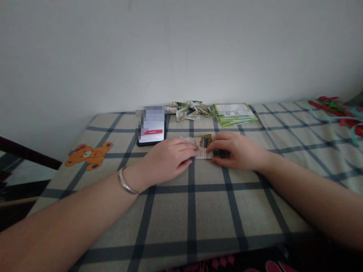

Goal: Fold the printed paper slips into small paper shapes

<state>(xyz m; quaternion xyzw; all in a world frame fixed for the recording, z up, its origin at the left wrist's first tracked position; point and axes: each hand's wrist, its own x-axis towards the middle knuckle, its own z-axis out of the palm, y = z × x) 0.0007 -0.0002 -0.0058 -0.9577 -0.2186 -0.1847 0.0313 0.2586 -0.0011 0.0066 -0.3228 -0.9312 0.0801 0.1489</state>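
A small printed card [203, 147], green, white and orange, lies on the checked tablecloth between my hands. Its two ends are partly covered by fingers. My left hand [170, 156], with a silver bangle at the wrist, holds the card's left part down under its fingertips. On the opposite side, my right hand [236, 150] is curled, its fingers and thumb gripping the right edge. A dark patch shows beneath that palm; I cannot make out what it is. Behind the card sit several folded paper pieces [194, 111] and a stack of similar printed cards [234, 113].
A phone [152, 128] with a lit screen stands beyond my left hand. An orange bear figure [90, 155] shows on the cloth at left. Colourful ribbon-like strips [330, 109] lie at far right. The wall [181, 53] rises behind the table's back edge.
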